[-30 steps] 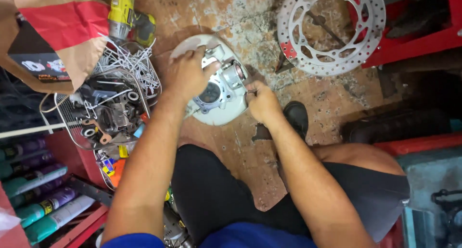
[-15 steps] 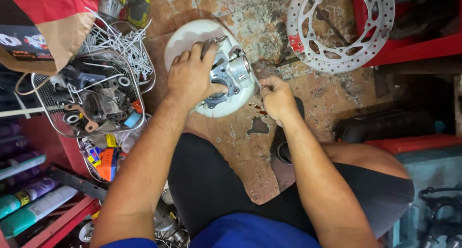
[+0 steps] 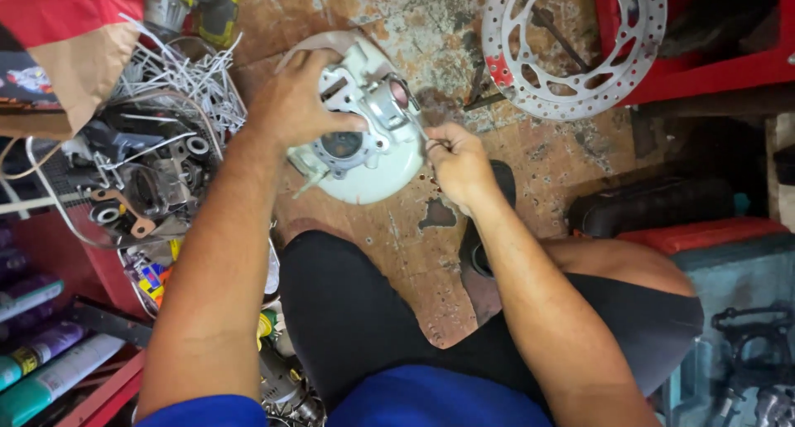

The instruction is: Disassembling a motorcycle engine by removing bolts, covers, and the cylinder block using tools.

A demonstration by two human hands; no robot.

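The left hand (image 3: 294,104) grips the white engine casing (image 3: 364,137) lying centred on the worn surface (image 3: 397,253). The right hand (image 3: 460,162) pinches a small part at its 3 o'clock edge. A brake disc (image 3: 571,96) lies at 2 o'clock.

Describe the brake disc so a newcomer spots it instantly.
Start at the worn, stained floor ahead of the seated person, then go to its upper right, against the red frame. The brake disc lies flat there: a silvery ring drilled with small holes, with open cutouts inside. Unlike the pale solid engine part under the hands, you see floor through it.
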